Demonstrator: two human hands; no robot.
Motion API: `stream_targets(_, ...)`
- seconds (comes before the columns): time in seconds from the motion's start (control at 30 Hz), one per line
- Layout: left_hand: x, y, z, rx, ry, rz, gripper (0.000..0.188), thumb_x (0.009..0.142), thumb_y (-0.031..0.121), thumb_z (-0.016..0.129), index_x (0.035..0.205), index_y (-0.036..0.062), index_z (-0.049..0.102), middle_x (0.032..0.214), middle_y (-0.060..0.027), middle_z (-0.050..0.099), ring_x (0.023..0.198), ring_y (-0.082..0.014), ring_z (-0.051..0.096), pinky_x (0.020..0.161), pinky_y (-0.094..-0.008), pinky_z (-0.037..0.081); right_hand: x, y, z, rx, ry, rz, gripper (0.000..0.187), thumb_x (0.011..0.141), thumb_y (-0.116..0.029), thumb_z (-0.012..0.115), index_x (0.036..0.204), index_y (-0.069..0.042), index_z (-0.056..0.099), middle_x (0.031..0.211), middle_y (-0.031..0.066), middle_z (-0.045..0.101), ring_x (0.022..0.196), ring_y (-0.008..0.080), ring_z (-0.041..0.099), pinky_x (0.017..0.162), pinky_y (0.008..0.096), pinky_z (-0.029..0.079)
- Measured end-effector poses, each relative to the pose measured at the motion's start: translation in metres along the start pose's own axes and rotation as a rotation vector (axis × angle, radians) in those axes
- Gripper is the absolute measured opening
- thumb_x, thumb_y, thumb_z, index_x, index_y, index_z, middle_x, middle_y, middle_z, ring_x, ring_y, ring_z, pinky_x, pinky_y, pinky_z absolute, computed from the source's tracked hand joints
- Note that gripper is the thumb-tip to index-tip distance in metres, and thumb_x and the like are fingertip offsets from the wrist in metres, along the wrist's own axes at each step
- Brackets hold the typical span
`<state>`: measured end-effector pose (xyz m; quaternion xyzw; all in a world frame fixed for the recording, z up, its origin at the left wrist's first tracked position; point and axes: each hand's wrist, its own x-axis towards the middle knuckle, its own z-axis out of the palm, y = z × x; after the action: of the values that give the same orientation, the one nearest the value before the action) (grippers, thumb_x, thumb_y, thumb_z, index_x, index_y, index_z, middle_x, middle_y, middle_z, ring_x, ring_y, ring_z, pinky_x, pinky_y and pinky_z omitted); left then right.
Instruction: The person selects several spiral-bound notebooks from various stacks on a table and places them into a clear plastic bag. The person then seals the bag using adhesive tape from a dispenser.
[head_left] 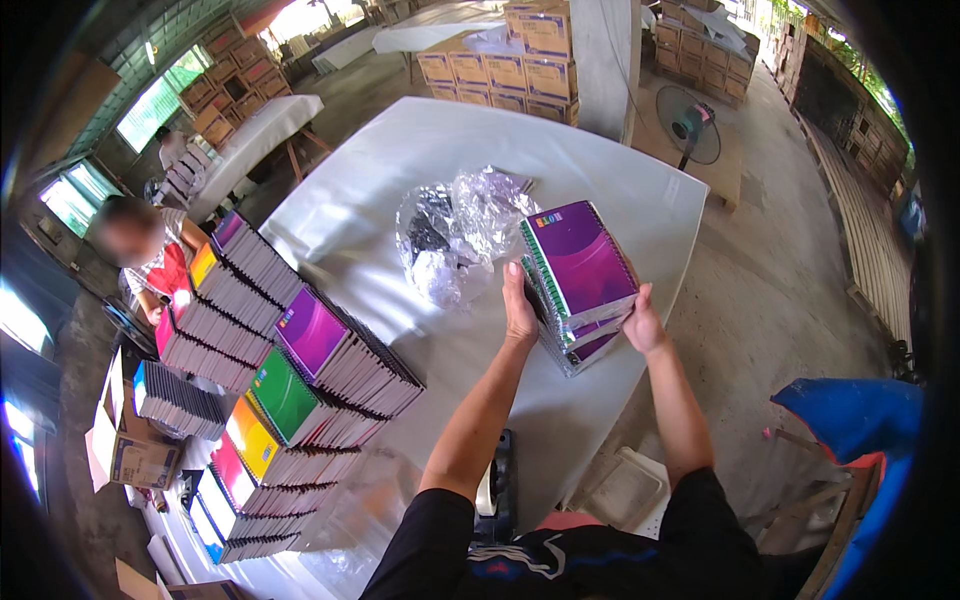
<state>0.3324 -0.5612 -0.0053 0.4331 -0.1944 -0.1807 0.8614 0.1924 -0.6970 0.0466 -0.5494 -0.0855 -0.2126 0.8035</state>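
Observation:
A stack of spiral notebooks (585, 262) with purple covers is between my two hands, on the right part of the white-covered table (440, 135). My left hand (519, 308) closes on the stack's left side, and my right hand (644, 320) grips its near right corner. The lower notebooks are shiny, as if in clear wrap, and sit slightly askew under the top ones. Beside the stack, to the left, lies a heap of crumpled clear plastic (455, 235).
Tall rows of spiral notebooks (318, 335) in several colours fill the table's left side. A tape dispenser (497, 485) lies near my body. An open carton (140, 450) stands at the left, near a co-worker (172, 265). A fan (688, 125) and stacked cartons (500, 70) are farther off.

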Motion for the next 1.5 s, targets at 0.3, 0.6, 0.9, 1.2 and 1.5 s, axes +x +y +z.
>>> stream_targets(0.3,-0.032,0.015,0.034,0.055,0.108,0.136,0.043,0.089,0.046,0.05,0.104,0.0068,0.044,0.088,0.0003,0.044,0.083,-0.0092,0.041,0.077,-0.0233,0.034,-0.01,0.021,-0.01,-0.069,0.333,-0.106,0.064,0.093,-0.051,0.033,0.119,0.004,0.053,0.112,0.0125,0.061,0.101,0.0212,0.059,0.087,0.0336,0.046)
stream_targets(0.6,-0.036,0.036,0.013,0.573,0.214,0.056,0.068,0.087,0.057,0.048,0.137,0.0123,0.035,0.132,-0.0166,0.037,0.128,-0.0324,0.031,0.106,-0.0445,0.024,-0.011,0.017,-0.029,-0.081,0.319,-0.105,0.063,0.097,-0.05,0.027,0.134,0.0,0.039,0.135,0.0112,0.042,0.124,0.024,0.04,0.104,0.0364,0.029)
stream_targets(0.9,-0.25,0.241,-0.046,0.634,-0.142,0.267,0.035,0.079,0.022,0.071,0.105,0.0009,0.061,0.104,-0.0091,0.057,0.098,-0.0202,0.056,0.086,-0.0334,0.043,-0.033,-0.07,0.142,-0.495,0.609,-0.809,0.026,0.09,-0.004,0.046,0.112,0.008,0.054,0.118,0.0156,0.055,0.106,0.0255,0.056,0.089,0.0363,0.046)
stream_targets(1.2,-0.511,0.378,-0.136,0.769,0.274,0.43,0.034,0.075,0.019,0.071,0.102,-0.0006,0.062,0.106,-0.0124,0.058,0.103,-0.0227,0.054,0.092,-0.0346,0.039,-0.118,0.022,0.508,-0.627,-0.719,-0.501,0.045,0.074,-0.009,0.071,0.117,-0.007,0.058,0.114,0.0122,0.057,0.106,0.0269,0.054,0.094,0.0349,0.041)
stream_targets(1.5,-0.642,0.422,-0.208,0.578,0.617,0.451,0.031,0.082,0.018,0.064,0.106,0.0004,0.058,0.105,-0.0114,0.056,0.103,-0.0208,0.055,0.089,-0.0328,0.04,-0.182,0.154,0.681,-1.235,-1.018,-0.659,0.084,0.071,-0.027,0.075,0.142,-0.018,0.032,0.144,0.0148,0.034,0.132,0.034,0.033,0.107,0.0475,0.029)
